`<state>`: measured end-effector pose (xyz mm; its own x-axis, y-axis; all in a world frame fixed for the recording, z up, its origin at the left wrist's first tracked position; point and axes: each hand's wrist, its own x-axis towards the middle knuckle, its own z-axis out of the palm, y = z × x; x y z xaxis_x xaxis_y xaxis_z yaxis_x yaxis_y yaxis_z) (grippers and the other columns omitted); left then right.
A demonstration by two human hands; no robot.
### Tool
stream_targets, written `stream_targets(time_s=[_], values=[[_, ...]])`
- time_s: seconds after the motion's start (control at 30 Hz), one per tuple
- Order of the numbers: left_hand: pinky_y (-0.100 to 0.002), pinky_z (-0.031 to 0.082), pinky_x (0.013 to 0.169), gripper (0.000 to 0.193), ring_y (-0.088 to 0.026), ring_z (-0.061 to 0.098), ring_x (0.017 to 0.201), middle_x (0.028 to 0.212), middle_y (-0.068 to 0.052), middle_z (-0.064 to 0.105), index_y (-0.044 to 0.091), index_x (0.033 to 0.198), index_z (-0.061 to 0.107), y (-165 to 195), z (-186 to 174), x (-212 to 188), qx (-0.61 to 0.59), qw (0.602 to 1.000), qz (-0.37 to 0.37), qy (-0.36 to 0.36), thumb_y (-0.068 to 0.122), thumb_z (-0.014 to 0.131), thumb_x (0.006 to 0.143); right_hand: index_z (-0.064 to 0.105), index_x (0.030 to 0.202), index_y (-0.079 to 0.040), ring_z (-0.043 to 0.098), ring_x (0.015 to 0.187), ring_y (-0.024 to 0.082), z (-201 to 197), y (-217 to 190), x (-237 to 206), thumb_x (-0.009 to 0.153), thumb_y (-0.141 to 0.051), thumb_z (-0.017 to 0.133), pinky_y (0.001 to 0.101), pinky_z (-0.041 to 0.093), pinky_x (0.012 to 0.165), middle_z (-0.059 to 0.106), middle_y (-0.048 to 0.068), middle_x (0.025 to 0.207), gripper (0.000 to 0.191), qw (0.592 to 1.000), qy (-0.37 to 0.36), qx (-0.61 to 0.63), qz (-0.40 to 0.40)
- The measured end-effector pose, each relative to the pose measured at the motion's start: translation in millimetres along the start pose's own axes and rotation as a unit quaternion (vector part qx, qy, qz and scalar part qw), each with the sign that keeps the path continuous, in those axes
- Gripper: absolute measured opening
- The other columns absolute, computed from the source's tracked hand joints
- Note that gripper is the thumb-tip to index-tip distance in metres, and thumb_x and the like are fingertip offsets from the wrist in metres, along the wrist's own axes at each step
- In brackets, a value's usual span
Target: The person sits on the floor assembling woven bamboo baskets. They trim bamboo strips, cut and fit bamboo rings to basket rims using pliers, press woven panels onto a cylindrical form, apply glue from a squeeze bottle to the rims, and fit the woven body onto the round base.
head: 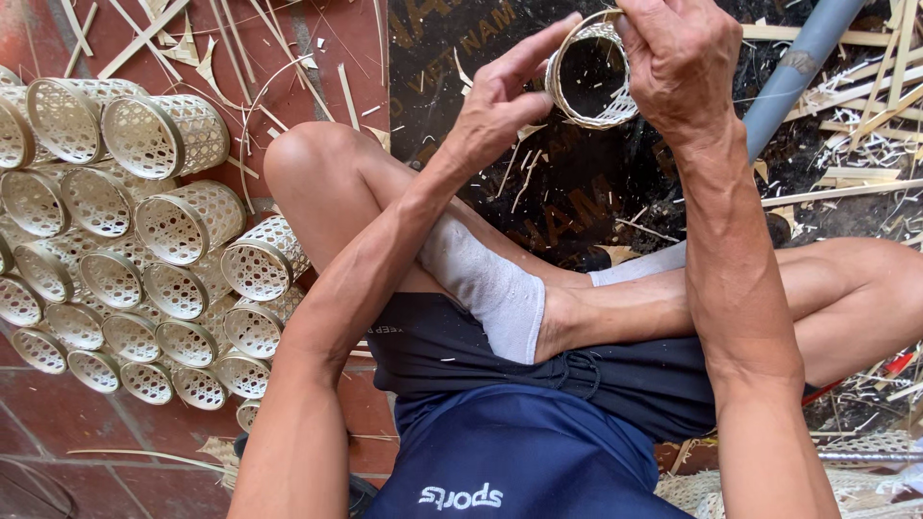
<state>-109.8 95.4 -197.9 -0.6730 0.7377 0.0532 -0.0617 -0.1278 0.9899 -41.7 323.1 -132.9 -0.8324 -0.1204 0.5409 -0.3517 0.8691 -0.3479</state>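
Dozens of small woven baskets (144, 259) lie stacked on their sides at the far left of my view, open mouths toward me, on a red tiled floor (58, 423) strewn with thin bamboo strips (144, 38). Just right of that pile I see a bare knee (308, 159), the leg folded across the lap, its foot in a grey sock (486, 288) resting on dark shorts (452, 351). Below the shorts, nearest to me, sits the hem of a blue shirt (519, 452).

My left hand (505, 101) reaches up from the lower left, past the knee. Its forefinger stretches out along the left rim of a small round basket (591, 77), and the thumb seems to press the side below it; the other fingers curl loosely into the palm. The basket is held in the air at the top middle, above a black mat (577, 202), mouth turned toward me so I look into its dark inside.

My right hand (678, 62) grips the basket from the right, fingers bunched close together over its upper rim. I cannot tell exactly where the fingertips sit, since the back of the hand hides them.

Further right a grey pipe (793, 72) slants across the mat, and beyond it lie more loose strips and shavings (865, 144).
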Motion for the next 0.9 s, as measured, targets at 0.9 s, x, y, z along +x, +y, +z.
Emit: stream_targets(time_s=[0.9], values=[[-0.032,0.054,0.115,0.066,-0.022,0.069,0.132,0.139,-0.010,0.071,0.008,0.147,0.056,5,-4,6,0.241,0.966,0.043,0.089,-0.017,0.042,0.087,0.074,0.112,-0.004,0.063,0.085,0.023,-43,-79,-41,0.087,-0.019,0.088,0.0383,0.048,0.074,0.065,0.005,0.102,0.032,0.990,-0.097,-0.100,-0.004]])
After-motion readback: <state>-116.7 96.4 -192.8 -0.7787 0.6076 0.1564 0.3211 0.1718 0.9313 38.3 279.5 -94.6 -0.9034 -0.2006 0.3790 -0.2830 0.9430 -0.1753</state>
